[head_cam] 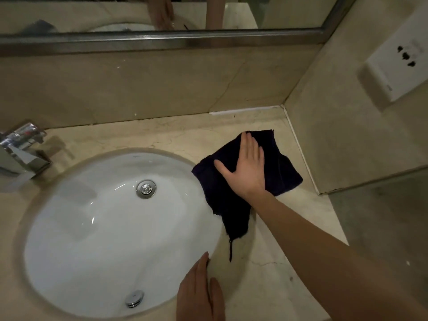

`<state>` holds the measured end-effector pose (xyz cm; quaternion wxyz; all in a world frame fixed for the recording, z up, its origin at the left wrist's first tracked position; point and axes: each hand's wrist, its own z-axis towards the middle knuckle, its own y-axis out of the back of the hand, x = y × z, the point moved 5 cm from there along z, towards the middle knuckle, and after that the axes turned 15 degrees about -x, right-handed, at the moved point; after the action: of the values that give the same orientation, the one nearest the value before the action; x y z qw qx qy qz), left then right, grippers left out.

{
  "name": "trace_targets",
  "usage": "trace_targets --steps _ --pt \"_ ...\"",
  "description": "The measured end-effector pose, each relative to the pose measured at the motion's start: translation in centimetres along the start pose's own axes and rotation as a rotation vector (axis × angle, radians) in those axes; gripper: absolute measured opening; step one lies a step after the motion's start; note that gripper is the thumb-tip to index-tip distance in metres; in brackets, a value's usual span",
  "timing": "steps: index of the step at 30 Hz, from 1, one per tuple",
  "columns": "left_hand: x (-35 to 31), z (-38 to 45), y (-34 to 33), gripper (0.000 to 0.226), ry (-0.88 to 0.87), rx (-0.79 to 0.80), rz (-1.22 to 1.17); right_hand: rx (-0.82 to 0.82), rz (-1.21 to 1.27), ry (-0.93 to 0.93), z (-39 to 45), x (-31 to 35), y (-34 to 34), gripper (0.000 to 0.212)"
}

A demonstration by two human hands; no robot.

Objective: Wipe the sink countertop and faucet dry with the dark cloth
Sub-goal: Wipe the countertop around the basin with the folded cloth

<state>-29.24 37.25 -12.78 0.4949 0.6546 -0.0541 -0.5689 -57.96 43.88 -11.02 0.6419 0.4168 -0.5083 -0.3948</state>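
Nearest, the left hand (pixel 200 290) lies flat on the basin's (pixel 111 230) near rim, fingers pressed together, holding nothing. Beyond it the right hand (pixel 245 169) presses palm-down on the dark cloth (pixel 284 169), fingers together, thumb spread, toward the counter's (pixel 266 281) far right corner. The faucet (pixel 22 147) stands at the far left edge.

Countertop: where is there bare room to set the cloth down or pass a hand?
Bare patches: the back strip of countertop between basin and wall, from the faucet to the dark cloth; the near-right corner below the forearm. Crowded: right of the basin, under the right hand; the front rim, where the left hand rests.
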Motion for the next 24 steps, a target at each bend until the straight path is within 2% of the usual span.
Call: trace_targets --steps 3,6,7,8,9,10,11,12,14,15,16,20,22,24 --pt "-0.4 0.2 0.1 0.048 0.013 -0.005 0.013 -0.022 -0.017 -0.028 -5.9 -2.0 1.7 0.106" --pt "-0.7 -0.8 -0.9 0.049 -0.06 0.142 -0.053 0.04 -0.102 -0.044 -13.9 -3.8 3.0 0.108" --pt "-0.5 -0.6 -0.8 0.054 -0.14 0.164 -0.075 0.048 -0.129 -0.056 -15.6 -4.2 3.2 0.107" --pt "-0.4 0.2 0.2 0.065 -0.143 0.115 -0.05 0.052 -0.146 -0.071 -16.4 -4.5 3.2 0.105" --pt "0.2 1.2 0.9 0.083 -0.284 0.052 0.082 0.052 -0.155 -0.086 -16.4 -4.7 3.1 0.102" --pt "1.2 1.6 0.7 0.099 -0.548 -0.044 0.287 0.046 -0.159 -0.097 -15.5 -4.8 2.9 0.099" --pt "1.4 2.0 0.3 0.104 -0.709 -0.094 0.453 0.035 -0.16 -0.104 -14.1 -4.9 2.7 0.097" --pt "1.3 2.2 0.0 0.096 -0.699 -0.077 0.466 0.026 -0.159 -0.104 -12.4 -4.8 2.5 0.095" --pt "0.2 0.6 -0.7 0.058 -0.357 0.11 0.059 0.01 -0.164 -0.096 -8.8 -4.8 2.2 0.092" --pt "-0.2 -0.6 -1.5 0.051 -0.285 0.152 -0.028 0.003 -0.169 -0.093 -7.0 -4.9 2.1 0.091" --pt "-0.8 -0.9 -2.0 0.049 -0.271 0.087 0.03 0.001 -0.177 -0.093 -5.3 -4.8 1.9 0.091" --pt "-0.1 0.8 -2.0 0.046 -0.044 0.065 0.056 0.028 -0.201 -0.162 3.0 -4.9 0.5 0.092" --pt "0.4 1.0 -2.0 0.044 -0.113 -0.036 0.122 -0.005 -0.193 -0.195 7.1 -4.9 -0.2 0.093" --pt "0.7 0.7 -1.8 0.051 -0.1 -0.116 0.096 -0.03 -0.179 -0.198 10.1 -4.7 -0.6 0.093"
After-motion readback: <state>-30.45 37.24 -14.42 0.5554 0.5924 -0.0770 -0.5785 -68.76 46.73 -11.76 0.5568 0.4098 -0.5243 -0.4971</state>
